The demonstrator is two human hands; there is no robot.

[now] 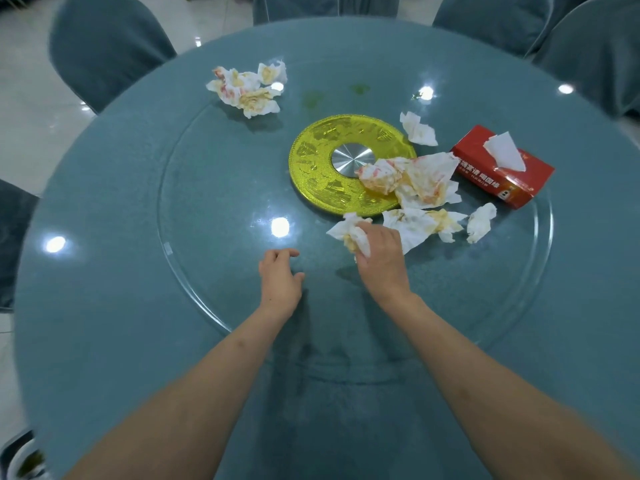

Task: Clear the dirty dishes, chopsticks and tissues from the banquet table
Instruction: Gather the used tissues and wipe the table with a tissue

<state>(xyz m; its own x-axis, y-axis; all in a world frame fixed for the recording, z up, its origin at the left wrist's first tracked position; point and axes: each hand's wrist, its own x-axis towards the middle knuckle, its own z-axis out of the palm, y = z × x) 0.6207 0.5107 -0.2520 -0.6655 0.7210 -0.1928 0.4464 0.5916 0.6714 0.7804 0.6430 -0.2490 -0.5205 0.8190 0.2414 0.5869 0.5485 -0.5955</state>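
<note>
My right hand (381, 258) grips a crumpled, stained tissue (348, 232) on the glass turntable (194, 271), just in front of the gold centre disc (311, 168). My left hand (278, 280) hovers beside it with fingers loosely curled, holding nothing. More stained tissues lie to the right: a flat one (412, 226), a big heap (415, 180) partly on the gold disc, a small wad (481, 223), and one further back (419, 129). Another pile of dirty tissues (247, 88) lies at the far left of the turntable.
A red tissue box (502, 178) with a white tissue sticking out sits on the right of the turntable. Blue-covered chairs (104, 46) ring the round blue table (86, 237). A tub with dirty dishes (20, 459) shows at the bottom left corner.
</note>
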